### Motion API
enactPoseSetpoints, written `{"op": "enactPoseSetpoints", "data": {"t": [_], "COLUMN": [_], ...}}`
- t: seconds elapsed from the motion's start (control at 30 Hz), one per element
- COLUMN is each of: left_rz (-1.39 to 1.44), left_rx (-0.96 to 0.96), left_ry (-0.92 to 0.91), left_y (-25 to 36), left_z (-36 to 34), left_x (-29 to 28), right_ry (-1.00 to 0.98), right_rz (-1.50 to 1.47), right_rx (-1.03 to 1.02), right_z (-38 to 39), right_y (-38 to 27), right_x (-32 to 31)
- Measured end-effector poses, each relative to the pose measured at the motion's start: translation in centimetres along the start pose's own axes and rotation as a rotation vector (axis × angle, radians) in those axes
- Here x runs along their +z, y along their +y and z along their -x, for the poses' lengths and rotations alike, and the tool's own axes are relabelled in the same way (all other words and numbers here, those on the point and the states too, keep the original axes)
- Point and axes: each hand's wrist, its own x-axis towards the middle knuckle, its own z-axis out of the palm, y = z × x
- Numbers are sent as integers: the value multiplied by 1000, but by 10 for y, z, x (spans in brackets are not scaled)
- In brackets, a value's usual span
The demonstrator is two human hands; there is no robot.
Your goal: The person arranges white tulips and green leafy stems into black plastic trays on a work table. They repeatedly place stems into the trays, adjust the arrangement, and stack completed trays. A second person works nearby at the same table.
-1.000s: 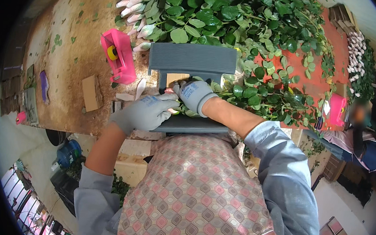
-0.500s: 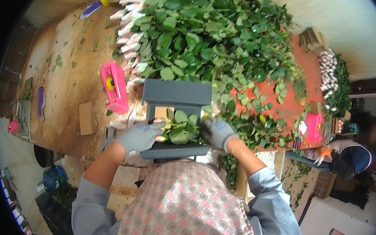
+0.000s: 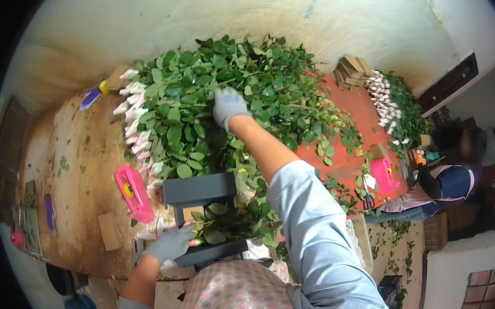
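Behind the grey stand (image 3: 200,190), the right hand (image 3: 230,107) is at the rose pile (image 3: 174,113); the left hand (image 3: 170,245) is by the rose bunch (image 3: 217,234) inside. I can't tell if fingers grip. Probably light, soft; hold below the heads (image 3: 143,139).

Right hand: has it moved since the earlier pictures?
Yes. Judged against the dark gray stand, the right hand has moved forward, away from the body: from the stand's middle gap to beyond its far panel, at the leafy stems.

The tape dispenser (image 3: 137,196) lies left of the stand (image 3: 199,189), flowers (image 3: 183,116) behind both.
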Motion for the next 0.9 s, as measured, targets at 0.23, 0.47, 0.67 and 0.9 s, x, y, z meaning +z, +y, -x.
{"op": "enactPoseSetpoints", "data": {"t": [0.23,0.47,0.67,0.9], "left_rz": [69,20,-7,130], "left_rx": [45,-9,-46,-38], "left_ry": [116,-26,-18,26], "left_y": [-18,-17,-16,-16], "left_z": [7,0,2,6], "left_x": [27,20,19,25], "right_ry": [-310,161,550,-17], "right_rz": [388,92,11,-98], "right_rx": [-185,-159,-551,-601], "right_z": [27,2,1,129], "right_y": [-25,-1,-18,-36], "right_x": [-24,-114,-224,-215]}}
